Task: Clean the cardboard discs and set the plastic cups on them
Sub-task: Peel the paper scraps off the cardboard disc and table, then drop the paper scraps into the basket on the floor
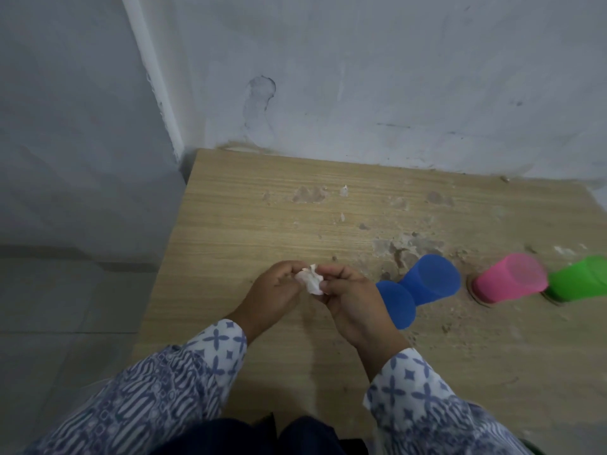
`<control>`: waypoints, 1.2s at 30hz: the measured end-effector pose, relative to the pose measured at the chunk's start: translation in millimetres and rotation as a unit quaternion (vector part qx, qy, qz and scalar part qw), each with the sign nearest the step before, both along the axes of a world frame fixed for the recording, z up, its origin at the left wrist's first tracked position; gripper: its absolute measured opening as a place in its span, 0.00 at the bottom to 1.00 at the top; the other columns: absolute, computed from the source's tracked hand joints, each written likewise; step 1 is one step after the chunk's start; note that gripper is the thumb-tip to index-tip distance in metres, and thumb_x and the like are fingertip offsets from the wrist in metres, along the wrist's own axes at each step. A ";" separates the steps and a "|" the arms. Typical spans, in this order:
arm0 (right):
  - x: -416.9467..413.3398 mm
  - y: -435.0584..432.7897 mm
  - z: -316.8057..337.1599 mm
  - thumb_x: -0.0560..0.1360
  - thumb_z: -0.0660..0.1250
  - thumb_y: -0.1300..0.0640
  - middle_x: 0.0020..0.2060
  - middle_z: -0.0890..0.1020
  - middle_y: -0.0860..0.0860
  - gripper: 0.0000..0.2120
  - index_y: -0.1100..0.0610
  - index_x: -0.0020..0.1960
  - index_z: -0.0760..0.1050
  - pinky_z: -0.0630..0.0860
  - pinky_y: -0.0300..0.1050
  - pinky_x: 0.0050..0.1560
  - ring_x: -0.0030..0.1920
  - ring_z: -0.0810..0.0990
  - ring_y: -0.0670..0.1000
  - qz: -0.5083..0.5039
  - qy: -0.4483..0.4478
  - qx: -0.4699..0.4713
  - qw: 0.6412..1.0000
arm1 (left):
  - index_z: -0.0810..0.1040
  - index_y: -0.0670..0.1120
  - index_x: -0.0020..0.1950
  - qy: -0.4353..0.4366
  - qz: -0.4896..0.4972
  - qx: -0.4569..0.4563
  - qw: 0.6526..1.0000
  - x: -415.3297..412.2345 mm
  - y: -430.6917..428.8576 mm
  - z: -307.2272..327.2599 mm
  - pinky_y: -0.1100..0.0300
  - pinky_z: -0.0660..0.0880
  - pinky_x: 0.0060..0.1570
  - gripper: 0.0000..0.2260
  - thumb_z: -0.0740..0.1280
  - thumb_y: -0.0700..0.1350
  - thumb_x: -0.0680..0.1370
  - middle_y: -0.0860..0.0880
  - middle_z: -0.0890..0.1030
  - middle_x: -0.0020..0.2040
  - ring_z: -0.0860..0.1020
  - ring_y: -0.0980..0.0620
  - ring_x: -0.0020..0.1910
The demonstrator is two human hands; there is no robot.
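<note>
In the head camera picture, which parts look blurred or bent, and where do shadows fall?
Head view: soft, even light with no glare; the green cup and pink cup at the right edge look smeared; the wide lens bends the table edge and wall corner; faint shadows lie under the left hand and right hand, which hold a white tissue; the blue cups look sharper.

The left and far parts of the bench [249,205] lie bare, bounded by the wall [361,77] behind. To the right, two blue cups [423,284], a pink cup [510,279] and a green cup [578,282] stand close together in a row, blocking that side.
</note>
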State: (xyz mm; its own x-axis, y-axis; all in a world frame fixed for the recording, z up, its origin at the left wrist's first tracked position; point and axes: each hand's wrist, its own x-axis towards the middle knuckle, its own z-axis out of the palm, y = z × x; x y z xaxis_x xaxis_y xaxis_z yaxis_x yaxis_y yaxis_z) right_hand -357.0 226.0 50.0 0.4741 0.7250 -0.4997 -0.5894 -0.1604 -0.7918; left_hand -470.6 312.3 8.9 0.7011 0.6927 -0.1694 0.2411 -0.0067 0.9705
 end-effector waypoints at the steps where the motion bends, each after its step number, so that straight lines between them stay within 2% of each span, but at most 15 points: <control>1: 0.9 0.2 2.4 0.72 0.56 0.77 0.42 0.81 0.58 0.13 0.63 0.43 0.75 0.76 0.45 0.43 0.43 0.79 0.56 -0.012 0.007 0.005 1.000 | 0.80 0.44 0.53 -0.003 0.015 -0.025 1.000 1.5 -0.3 4.8 0.56 0.74 0.50 0.07 0.65 0.39 0.77 0.44 0.81 0.53 0.80 0.48 0.51; 2: 1.0 0.8 4.6 0.72 0.56 0.77 0.41 0.80 0.58 0.13 0.63 0.43 0.75 0.76 0.44 0.42 0.42 0.79 0.55 -0.023 0.008 0.005 1.000 | 0.80 0.43 0.50 0.001 0.026 -0.031 0.999 2.1 -0.7 9.6 0.53 0.74 0.45 0.04 0.66 0.40 0.77 0.40 0.81 0.49 0.79 0.45 0.45; 4: 0.7 0.6 7.8 0.73 0.56 0.76 0.42 0.80 0.57 0.13 0.63 0.43 0.74 0.77 0.44 0.41 0.41 0.79 0.54 -0.047 -0.006 -0.007 0.999 | 0.78 0.42 0.46 0.004 0.038 -0.030 0.999 1.9 -2.9 16.5 0.53 0.71 0.40 0.03 0.66 0.41 0.77 0.37 0.80 0.45 0.76 0.47 0.39; 9: -3.3 -3.4 11.3 0.73 0.61 0.71 0.45 0.82 0.58 0.09 0.60 0.45 0.77 0.78 0.46 0.46 0.45 0.80 0.55 -0.067 -0.106 -0.039 0.991 | 0.77 0.44 0.48 0.007 0.080 -0.021 0.997 10.1 -13.0 35.0 0.56 0.73 0.37 0.03 0.67 0.43 0.76 0.47 0.80 0.38 0.75 0.53 0.35; 15: -2.8 -14.5 34.3 0.74 0.65 0.62 0.38 0.81 0.52 0.05 0.55 0.48 0.77 0.75 0.37 0.34 0.37 0.79 0.45 -0.036 -0.256 -0.057 0.964 | 0.76 0.46 0.46 -0.022 0.076 -0.030 0.996 25.9 -23.5 63.5 0.56 0.74 0.38 0.02 0.68 0.43 0.75 0.45 0.81 0.40 0.77 0.54 0.35; 17: 2.6 -21.6 44.8 0.75 0.65 0.61 0.38 0.81 0.52 0.04 0.55 0.48 0.77 0.75 0.38 0.33 0.35 0.78 0.45 -0.047 -0.280 -0.051 0.957 | 0.78 0.46 0.48 -0.034 0.062 -0.037 0.997 33.5 -28.9 75.1 0.57 0.74 0.38 0.02 0.66 0.42 0.76 0.46 0.82 0.40 0.78 0.54 0.36; 23: 21.9 -52.5 69.2 0.75 0.66 0.60 0.43 0.82 0.55 0.05 0.55 0.50 0.76 0.77 0.38 0.36 0.36 0.79 0.49 -0.117 -0.302 -0.027 0.946 | 0.80 0.52 0.48 -0.058 0.011 -0.046 0.997 57.8 -49.2 106.2 0.65 0.74 0.36 0.12 0.61 0.38 0.78 0.52 0.81 0.36 0.78 0.59 0.35; 27: 34.4 -78.8 78.3 0.73 0.67 0.61 0.38 0.82 0.56 0.05 0.55 0.48 0.78 0.77 0.43 0.38 0.34 0.80 0.50 -0.148 -0.305 -0.003 0.941 | 0.80 0.49 0.49 -0.084 -0.020 -0.022 0.996 79.1 -71.9 121.2 0.68 0.75 0.35 0.09 0.63 0.38 0.78 0.51 0.82 0.39 0.78 0.61 0.34; 30: 48.5 -103.2 83.9 0.72 0.66 0.64 0.36 0.82 0.56 0.07 0.55 0.46 0.78 0.77 0.41 0.35 0.33 0.80 0.49 -0.206 -0.314 0.010 0.927 | 0.80 0.46 0.51 -0.102 -0.055 -0.021 0.993 101.1 -97.6 129.7 0.70 0.74 0.34 0.06 0.64 0.39 0.79 0.53 0.81 0.37 0.78 0.64 0.33; 36: 92.1 -164.9 81.6 0.71 0.64 0.69 0.33 0.79 0.56 0.08 0.60 0.44 0.79 0.72 0.39 0.30 0.29 0.74 0.47 -0.294 -0.320 0.031 0.900 | 0.79 0.47 0.53 -0.101 -0.132 -0.006 0.986 153.2 -161.1 133.0 0.66 0.74 0.38 0.07 0.64 0.39 0.78 0.52 0.80 0.39 0.78 0.60 0.36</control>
State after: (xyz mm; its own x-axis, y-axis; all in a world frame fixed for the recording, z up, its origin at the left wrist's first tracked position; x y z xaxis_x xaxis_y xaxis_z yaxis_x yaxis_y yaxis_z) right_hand -264.9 61.1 131.5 0.9613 0.2721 0.0440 0.0213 0.0859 -0.9961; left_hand -317.4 151.2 141.9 0.8771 0.4800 -0.0147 0.0343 -0.0321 0.9989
